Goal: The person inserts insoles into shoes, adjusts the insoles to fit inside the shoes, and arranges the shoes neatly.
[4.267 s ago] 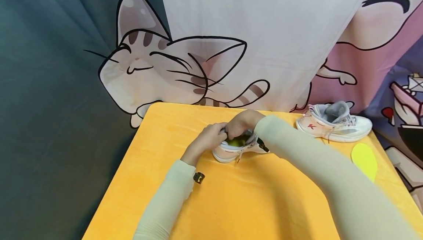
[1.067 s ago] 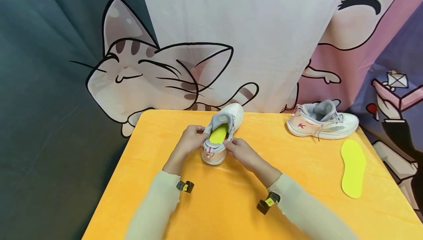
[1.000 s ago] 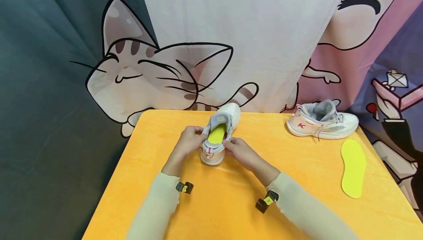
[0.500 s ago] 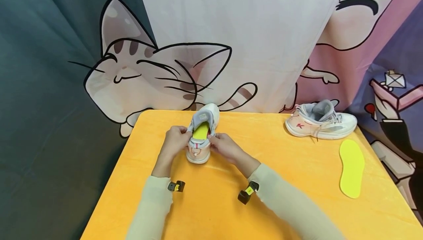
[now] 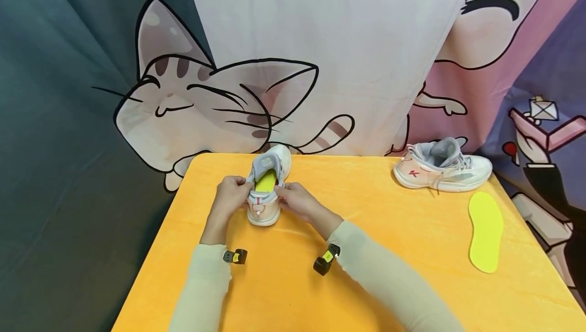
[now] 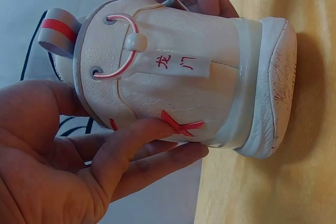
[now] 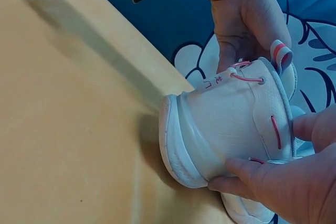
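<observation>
A white and pale peach sneaker (image 5: 264,213) points its toe toward the far edge of the table. Inside it a yellow insole (image 5: 266,181) shows through the opening. My left hand (image 5: 230,195) holds the left side of the collar; in the left wrist view its thumb lies by the red mark on the heel side. On the other side my right hand (image 5: 299,202) grips the collar, thumb at the rim and fingers along the outer wall in the right wrist view. The heel (image 6: 163,72) has a striped pull loop (image 6: 59,31) and a red-white cord.
A matching sneaker (image 5: 441,169) stands at the back right of the yellow table (image 5: 366,250), its toe to the right. In front of it a second yellow insole (image 5: 486,233) lies flat. Behind the table hangs a printed cloth (image 5: 348,42) with a cartoon cat.
My right hand has come out of the shoe to its right side. The shoe has turned toe-away, and over the last second both hands have moved it left.
</observation>
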A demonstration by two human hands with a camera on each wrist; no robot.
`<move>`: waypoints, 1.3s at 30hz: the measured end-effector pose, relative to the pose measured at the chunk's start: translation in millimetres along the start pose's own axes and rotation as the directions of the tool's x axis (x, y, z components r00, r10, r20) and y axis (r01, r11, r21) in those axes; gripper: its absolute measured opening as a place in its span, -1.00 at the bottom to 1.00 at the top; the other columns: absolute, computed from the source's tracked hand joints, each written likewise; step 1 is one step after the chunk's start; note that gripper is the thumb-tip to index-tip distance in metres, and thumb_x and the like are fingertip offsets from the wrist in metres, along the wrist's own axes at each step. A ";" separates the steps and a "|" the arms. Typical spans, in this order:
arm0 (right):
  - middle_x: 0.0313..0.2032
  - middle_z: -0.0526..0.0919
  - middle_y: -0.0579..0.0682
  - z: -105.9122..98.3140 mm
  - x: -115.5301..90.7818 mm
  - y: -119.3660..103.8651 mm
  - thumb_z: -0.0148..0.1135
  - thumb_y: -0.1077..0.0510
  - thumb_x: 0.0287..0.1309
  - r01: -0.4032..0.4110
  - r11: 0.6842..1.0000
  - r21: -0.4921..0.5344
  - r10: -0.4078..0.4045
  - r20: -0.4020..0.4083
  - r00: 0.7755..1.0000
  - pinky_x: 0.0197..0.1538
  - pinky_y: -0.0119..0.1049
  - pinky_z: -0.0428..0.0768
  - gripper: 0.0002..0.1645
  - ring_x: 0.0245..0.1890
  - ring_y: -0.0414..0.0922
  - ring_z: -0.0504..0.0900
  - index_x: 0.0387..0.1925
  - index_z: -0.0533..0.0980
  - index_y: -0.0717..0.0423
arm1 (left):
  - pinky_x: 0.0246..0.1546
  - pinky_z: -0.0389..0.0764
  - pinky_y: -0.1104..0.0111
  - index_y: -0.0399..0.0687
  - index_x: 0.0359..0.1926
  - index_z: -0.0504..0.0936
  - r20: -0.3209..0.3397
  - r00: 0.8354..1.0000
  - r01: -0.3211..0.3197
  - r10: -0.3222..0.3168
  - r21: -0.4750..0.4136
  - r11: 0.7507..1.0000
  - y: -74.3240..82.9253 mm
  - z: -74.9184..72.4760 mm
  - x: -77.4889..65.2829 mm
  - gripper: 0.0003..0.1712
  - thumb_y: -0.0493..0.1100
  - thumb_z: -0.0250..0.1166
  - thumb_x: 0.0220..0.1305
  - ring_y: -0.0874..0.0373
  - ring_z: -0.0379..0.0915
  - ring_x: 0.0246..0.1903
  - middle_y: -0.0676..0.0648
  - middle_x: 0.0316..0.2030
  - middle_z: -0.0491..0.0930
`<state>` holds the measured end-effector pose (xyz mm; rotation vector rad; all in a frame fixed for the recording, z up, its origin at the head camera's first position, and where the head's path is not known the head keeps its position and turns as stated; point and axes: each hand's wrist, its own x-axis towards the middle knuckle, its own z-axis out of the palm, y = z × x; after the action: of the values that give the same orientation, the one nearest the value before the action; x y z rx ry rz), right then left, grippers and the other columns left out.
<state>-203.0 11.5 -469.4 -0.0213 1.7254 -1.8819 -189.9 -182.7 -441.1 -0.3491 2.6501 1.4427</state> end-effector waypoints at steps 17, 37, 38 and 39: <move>-0.45 0.43 0.02 3.7 9.5 -1.5 -0.06 0.09 0.60 0.045 0.989 -0.139 -0.047 -0.011 0.999 -0.30 -0.38 0.42 -0.60 -0.48 -0.21 0.34 0.00 0.49 0.41 | -0.38 0.76 0.30 -0.33 0.13 0.66 0.010 0.998 0.057 -0.057 -0.030 0.998 -13.3 -5.1 13.5 -0.55 -0.13 0.10 0.39 0.17 0.60 -0.38 -0.30 -0.07 0.67; 0.56 0.13 0.31 8.7 16.5 16.2 -0.01 0.07 0.60 0.070 0.995 -0.065 -0.073 -0.054 0.996 0.44 0.01 0.44 -0.19 0.45 0.12 0.38 0.62 -0.08 0.27 | -0.47 0.66 0.47 -0.25 0.30 0.59 0.062 0.994 0.106 -0.095 -0.209 0.972 -33.4 -8.3 9.1 -0.53 -0.10 0.22 0.50 0.26 0.58 -0.34 -0.22 -0.06 0.67; 0.57 0.12 0.31 7.9 16.1 15.9 -0.01 0.07 0.60 0.071 0.995 -0.066 -0.074 -0.055 0.996 0.44 0.01 0.43 -0.19 0.47 0.12 0.36 0.62 -0.09 0.27 | -0.47 0.66 0.48 -0.25 0.30 0.59 0.061 0.994 0.101 -0.090 -0.210 0.973 -33.5 -7.4 9.3 -0.53 -0.10 0.22 0.50 0.25 0.58 -0.33 -0.23 -0.05 0.66; 0.57 0.12 0.30 7.2 15.8 15.7 -0.01 0.06 0.60 0.074 0.995 -0.069 -0.078 -0.056 0.995 0.44 0.01 0.43 -0.19 0.48 0.12 0.34 0.62 -0.09 0.27 | -0.47 0.65 0.49 -0.23 0.30 0.59 0.056 0.995 0.097 -0.087 -0.208 0.973 -33.5 -6.5 9.7 -0.54 -0.10 0.21 0.51 0.25 0.58 -0.33 -0.24 -0.03 0.66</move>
<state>-207.0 -1.6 -488.4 -0.0591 1.8501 -1.8955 -190.8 -207.1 -466.8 -0.4440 2.4156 1.6833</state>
